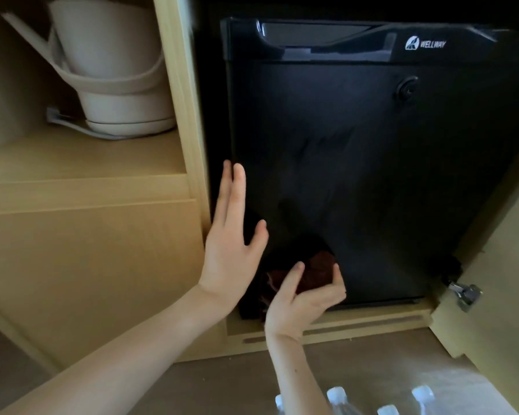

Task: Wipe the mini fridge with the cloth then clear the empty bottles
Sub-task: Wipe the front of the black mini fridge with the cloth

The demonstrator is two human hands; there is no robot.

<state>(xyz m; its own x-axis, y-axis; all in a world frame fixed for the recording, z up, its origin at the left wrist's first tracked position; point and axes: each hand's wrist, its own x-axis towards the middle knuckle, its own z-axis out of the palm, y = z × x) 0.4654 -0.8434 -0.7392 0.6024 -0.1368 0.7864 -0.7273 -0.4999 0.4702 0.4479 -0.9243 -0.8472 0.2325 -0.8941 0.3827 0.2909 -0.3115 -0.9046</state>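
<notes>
A black mini fridge (357, 163) with its door closed fills a wooden cabinet recess. Streaks show on the middle of the door. My left hand (232, 235) lies flat and open against the door's left edge, fingers pointing up. My right hand (304, 298) grips a dark red cloth (315, 272) and presses it on the door's lower left corner. Several clear plastic bottles with white caps (336, 395) stand on the floor at the bottom edge of view, just below my right forearm.
A white electric kettle (114, 70) on its base sits on a wooden shelf (81, 157) to the left, cord trailing. The open cabinet door (498, 280) with a metal hinge (465, 292) stands at the right. A closed wooden panel lies under the shelf.
</notes>
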